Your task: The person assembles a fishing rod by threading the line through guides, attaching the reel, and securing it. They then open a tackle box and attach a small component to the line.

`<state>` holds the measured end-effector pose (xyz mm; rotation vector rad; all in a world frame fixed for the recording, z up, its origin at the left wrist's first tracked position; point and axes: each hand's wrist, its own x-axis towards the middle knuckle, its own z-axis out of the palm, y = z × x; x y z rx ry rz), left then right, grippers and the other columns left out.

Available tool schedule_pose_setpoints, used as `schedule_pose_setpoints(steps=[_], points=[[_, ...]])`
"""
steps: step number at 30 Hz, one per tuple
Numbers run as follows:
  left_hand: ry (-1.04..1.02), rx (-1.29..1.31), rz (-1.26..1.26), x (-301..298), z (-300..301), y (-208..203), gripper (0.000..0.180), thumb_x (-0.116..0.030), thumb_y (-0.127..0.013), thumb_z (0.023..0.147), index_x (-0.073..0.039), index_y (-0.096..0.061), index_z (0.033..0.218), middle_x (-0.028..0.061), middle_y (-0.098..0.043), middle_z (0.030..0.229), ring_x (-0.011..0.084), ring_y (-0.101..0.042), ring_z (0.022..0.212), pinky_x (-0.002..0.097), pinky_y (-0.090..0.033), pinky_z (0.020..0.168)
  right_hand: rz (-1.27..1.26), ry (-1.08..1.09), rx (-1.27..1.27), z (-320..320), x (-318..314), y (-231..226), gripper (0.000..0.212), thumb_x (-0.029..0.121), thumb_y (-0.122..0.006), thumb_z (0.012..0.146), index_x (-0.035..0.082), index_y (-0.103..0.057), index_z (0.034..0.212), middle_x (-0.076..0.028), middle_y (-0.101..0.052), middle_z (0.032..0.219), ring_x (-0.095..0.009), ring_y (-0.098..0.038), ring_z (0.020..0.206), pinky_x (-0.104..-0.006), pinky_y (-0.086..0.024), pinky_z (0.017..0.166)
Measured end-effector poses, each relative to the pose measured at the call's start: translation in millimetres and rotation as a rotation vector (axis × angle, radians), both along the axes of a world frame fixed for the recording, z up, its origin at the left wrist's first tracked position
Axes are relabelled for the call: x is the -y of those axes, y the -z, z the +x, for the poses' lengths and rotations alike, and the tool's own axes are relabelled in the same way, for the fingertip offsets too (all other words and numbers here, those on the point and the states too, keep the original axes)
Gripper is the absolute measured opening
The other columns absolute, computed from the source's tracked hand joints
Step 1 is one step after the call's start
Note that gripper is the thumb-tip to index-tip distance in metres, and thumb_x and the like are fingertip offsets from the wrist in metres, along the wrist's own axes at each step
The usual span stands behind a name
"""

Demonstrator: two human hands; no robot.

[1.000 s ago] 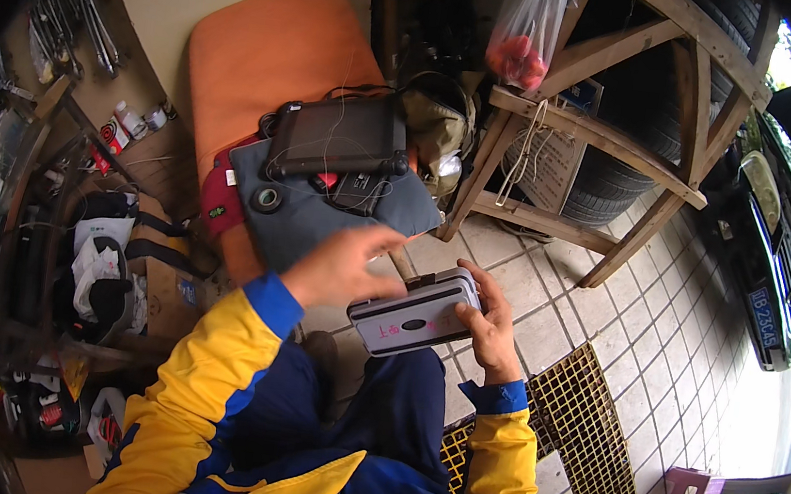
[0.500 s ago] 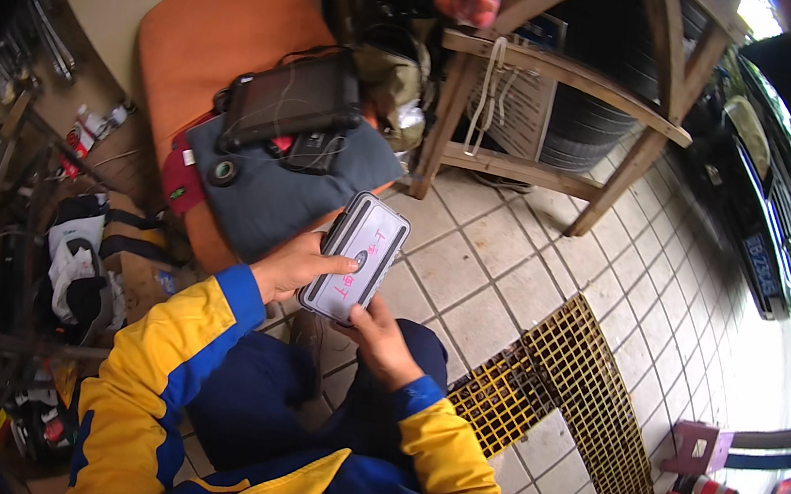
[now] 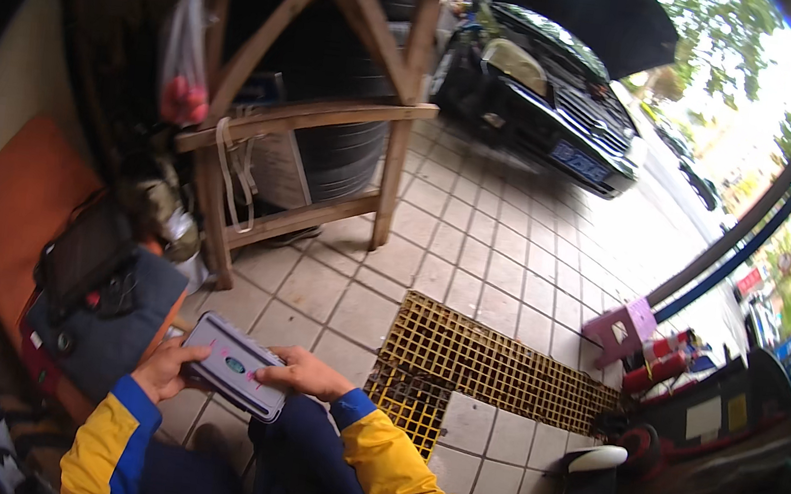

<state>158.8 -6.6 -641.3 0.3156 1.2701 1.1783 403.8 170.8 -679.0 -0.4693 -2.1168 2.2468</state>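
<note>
Both hands grip the grey case: left hand fingers curled over its near end, right hand fingertips hidden beneath.

The flat case in both hands looks like smooth grey plastic with a slight sheen. The jacket sleeves are soft yellow and blue cloth. The floor is matt, pale tile with rough joints; the drain grating is yellow-painted grid, metal or plastic, hard to tell. The rack is bare, weathered wood. The car is glossy black.
</note>
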Motion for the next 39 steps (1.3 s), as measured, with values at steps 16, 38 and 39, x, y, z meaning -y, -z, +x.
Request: schedule_pose_setpoints(steps=[16, 38, 39], points=[[-0.022, 0.081, 0.201, -80.0, 61.1, 44.4, 0.045, -0.006, -0.067, 0.094, -0.003, -0.056, 0.138, 0.0139, -0.068, 0.127, 0.0311, -0.071, 0.109, 0.0456, -0.062, 0.091, -0.942, 1.042, -0.392, 7.1, 37.9, 70.4, 0.037, 0.016, -0.072, 0.1, -0.007, -0.057, 0.124, -0.016, -0.068, 0.12, -0.025, -0.069, 0.111, -0.0387, -0.058, 0.102], [-0.019, -0.074, 0.306, -97.5, 112.5, 46.9, 0.047, 0.002, -0.064, 0.093, -0.001, -0.054, 0.138, 0.0147, -0.067, 0.127, 0.0293, -0.069, 0.112, 0.0425, -0.06, 0.096, -0.702, 1.335, -0.164, 27.5, 47.0, 57.8, 0.056, 0.023, -0.081, 0.094, -0.005, -0.043, 0.123, -0.011, -0.065, 0.094, -0.018, -0.069, 0.075, -0.0295, -0.061, 0.068], [-0.019, -0.079, 0.297, -99.4, 115.5, 48.0, 0.047, 0.004, -0.064, 0.092, 0.0, -0.054, 0.138, 0.0145, -0.067, 0.127, 0.0285, -0.069, 0.112, 0.0403, -0.059, 0.098, -0.661, 1.35, -0.146, 27.3, 45.2, 60.1, 0.058, 0.022, -0.08, 0.094, -0.005, -0.04, 0.126, -0.012, -0.065, 0.097, -0.018, -0.069, 0.077, -0.0304, -0.061, 0.069]])
